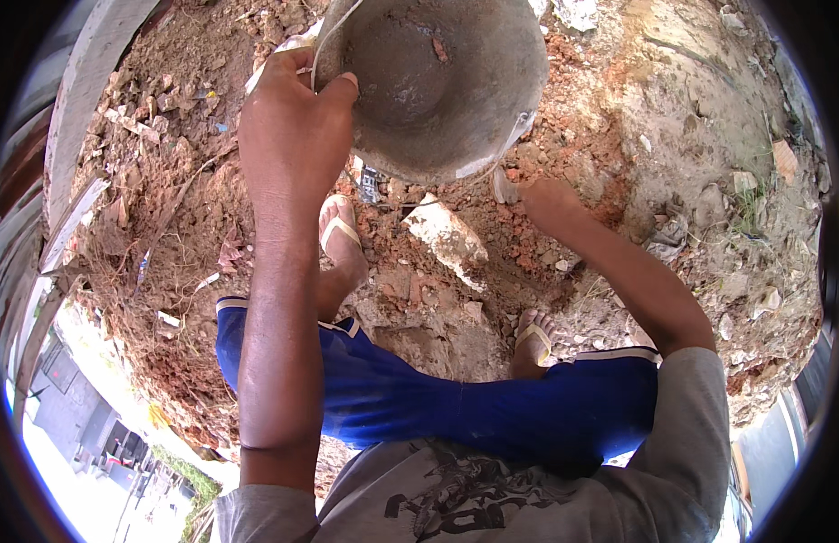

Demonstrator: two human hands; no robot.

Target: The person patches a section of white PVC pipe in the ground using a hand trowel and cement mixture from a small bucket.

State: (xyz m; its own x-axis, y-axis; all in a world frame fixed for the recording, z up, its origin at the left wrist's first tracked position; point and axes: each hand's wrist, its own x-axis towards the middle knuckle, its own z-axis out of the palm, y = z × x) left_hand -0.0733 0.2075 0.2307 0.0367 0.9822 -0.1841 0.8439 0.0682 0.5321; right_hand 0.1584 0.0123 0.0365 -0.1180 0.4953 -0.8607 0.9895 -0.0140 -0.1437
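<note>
A grey, mud-stained bucket [519, 63] is at the top of the view, tilted so that I look into its mouth. Inside it lies a small reddish fragment [439, 48]. My left hand [297, 127] grips the bucket's left rim, thumb inside, beside a thin pale handle. Below the bucket's right side my right hand [551, 206] is low over reddish soil, closed. A small greyish piece [504, 185] shows at its fingers; what it belongs to I cannot make out. A pale, rough chunk of rubble [447, 237] lies between the hands, below the bucket.
My sandalled feet, left [340, 231] and right [533, 339], stand on uneven, rubble-strewn ground [175, 217]. Weathered boards [89, 100] border the left side. A paler dirt slope [691, 118] rises at the right, with stones and a grass tuft [750, 210].
</note>
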